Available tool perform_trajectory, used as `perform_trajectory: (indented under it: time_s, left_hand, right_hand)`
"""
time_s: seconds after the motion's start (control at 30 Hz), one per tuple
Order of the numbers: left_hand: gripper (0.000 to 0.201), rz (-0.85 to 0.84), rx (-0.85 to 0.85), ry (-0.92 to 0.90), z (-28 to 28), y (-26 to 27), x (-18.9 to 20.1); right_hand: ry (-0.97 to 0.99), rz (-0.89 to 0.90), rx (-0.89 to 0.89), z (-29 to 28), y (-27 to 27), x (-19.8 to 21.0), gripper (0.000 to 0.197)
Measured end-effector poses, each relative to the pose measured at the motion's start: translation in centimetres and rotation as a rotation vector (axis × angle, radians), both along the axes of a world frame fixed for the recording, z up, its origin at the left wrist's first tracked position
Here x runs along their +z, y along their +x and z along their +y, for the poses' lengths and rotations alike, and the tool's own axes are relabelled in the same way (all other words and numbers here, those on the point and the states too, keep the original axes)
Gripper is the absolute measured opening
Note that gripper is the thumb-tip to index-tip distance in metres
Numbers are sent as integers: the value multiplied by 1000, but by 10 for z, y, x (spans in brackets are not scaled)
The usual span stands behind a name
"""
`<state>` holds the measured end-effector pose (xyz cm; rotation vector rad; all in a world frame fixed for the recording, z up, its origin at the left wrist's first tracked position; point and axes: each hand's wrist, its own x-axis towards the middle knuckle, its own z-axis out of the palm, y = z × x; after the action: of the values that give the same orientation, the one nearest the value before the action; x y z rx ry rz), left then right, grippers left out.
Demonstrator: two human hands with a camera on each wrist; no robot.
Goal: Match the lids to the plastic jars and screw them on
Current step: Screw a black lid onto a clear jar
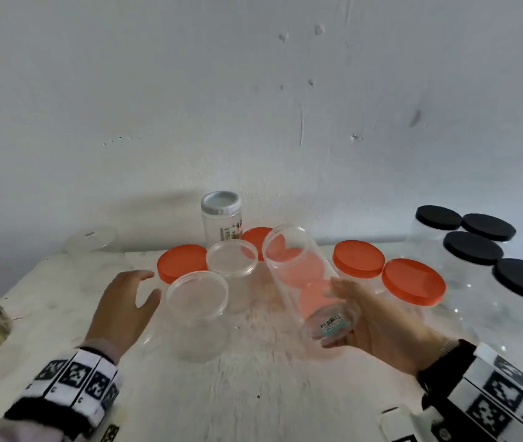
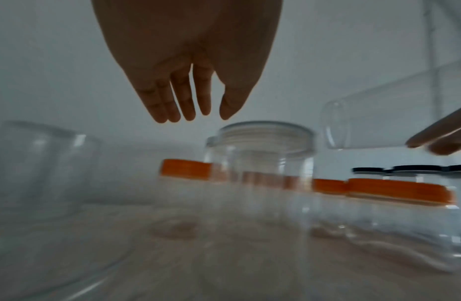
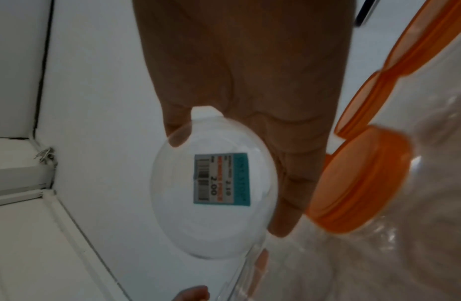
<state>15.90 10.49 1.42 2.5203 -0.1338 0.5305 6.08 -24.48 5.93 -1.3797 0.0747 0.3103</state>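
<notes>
Right hand (image 1: 378,317) grips a tilted open jar (image 1: 304,279) at frame centre, likely to bring it for capping; left hand (image 1: 123,307) hovers spread, empty.

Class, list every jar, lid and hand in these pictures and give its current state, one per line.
Tilted jar: lidless, held off the table.
Right hand: grips the tilted jar's base.
Left hand: open, holding nothing.
Two clear jars: upright, lidless.
Orange-lidded jars: capped.
Black-lidded jars: capped.
Silver-lidded jar: upright, capped.
</notes>
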Motion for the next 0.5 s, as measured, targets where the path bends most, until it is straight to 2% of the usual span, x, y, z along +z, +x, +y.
perform_trajectory:
  time_s: [0.07, 0.27, 0.4, 0.5]
  left_hand:
    - [28, -71, -122, 2, -32, -10, 15]
    - [20, -77, -539, 17, -150, -50, 30]
    - [21, 7, -758, 69, -226, -70, 17]
    - [31, 143, -833, 183, -275, -80, -1]
  right_hand:
    - [0, 11, -36, -24, -15, -4, 41]
    - [-43, 72, -86, -83, -48, -11, 60]
    - [-117, 53, -143, -122, -65, -11, 71]
    - [-132, 38, -191, -151, -81, -11, 78]
